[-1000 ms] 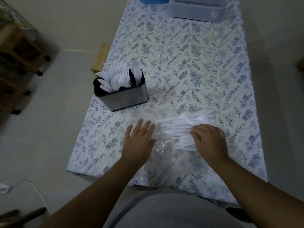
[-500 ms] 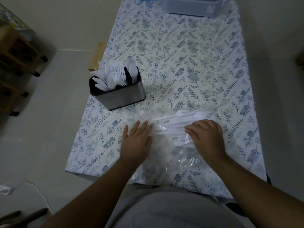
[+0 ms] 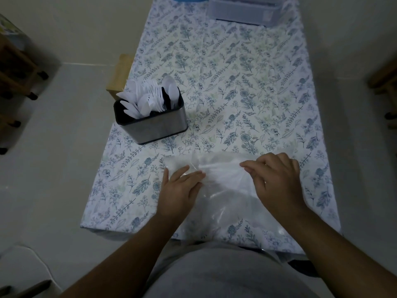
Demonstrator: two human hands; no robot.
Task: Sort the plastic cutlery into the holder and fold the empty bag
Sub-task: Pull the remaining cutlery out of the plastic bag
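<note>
Both hands on the clear plastic bag [image 3: 227, 198], which lies flat on the near edge of the floral-cloth worktop [image 3: 225, 82]. Left hand [image 3: 179, 190] flat, fingers straight and together, pressing the bag's left part down, probably to anchor it. Right hand [image 3: 277, 181] has fingers curled over the bag's upper right part; whether it pinches the film or only presses, cannot tell for sure, but it looks like gripping. White streaks under the film between the hands may be leftover cutlery [image 3: 221, 168], blurred, not certain. Metal holder [image 3: 150, 123] stands well apart, up-left of the bag, already packed with white spoons and forks [image 3: 148, 97] standing handles down. Judging: sorting mostly done, bag being flattened or emptied before folding. Grey storage box [image 3: 245, 9] at the far end, untouched.
</note>
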